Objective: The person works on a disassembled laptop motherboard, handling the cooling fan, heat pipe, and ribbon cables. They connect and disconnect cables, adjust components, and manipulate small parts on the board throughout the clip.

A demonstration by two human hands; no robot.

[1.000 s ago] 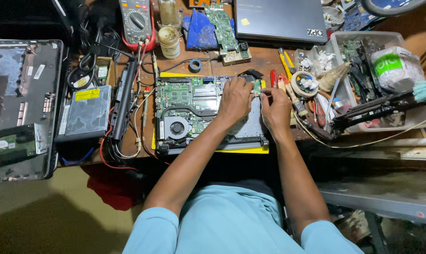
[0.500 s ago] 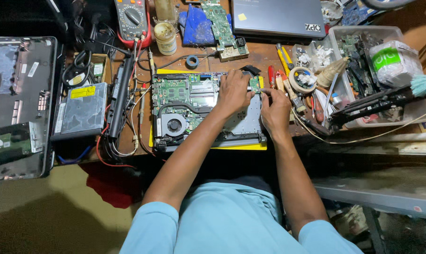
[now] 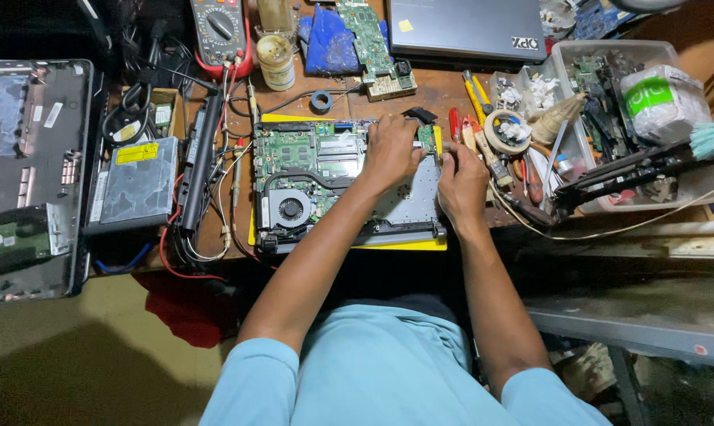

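An opened laptop base [image 3: 337,170] with a green motherboard and a round fan [image 3: 291,209] lies on a yellow mat [image 3: 388,245]. My left hand [image 3: 388,150] rests on its upper right part, fingers curled onto a small green board [image 3: 426,139]. My right hand [image 3: 461,180] is just to the right, its fingertips pinched at that board's right edge. The hands almost touch. What lies under the fingers is hidden.
Red and yellow screwdrivers [image 3: 456,123], a tape roll [image 3: 505,131] and a clear parts bin [image 3: 633,102] sit to the right. At the back stand a multimeter [image 3: 219,28], a jar [image 3: 276,59] and a closed laptop [image 3: 467,28]. To the left are a black battery [image 3: 199,162], a drive [image 3: 136,185] and a laptop cover [image 3: 26,173].
Both hands stay at the laptop's upper right corner. My right hand's fingers have closed in toward the left hand. The view has shifted a little.
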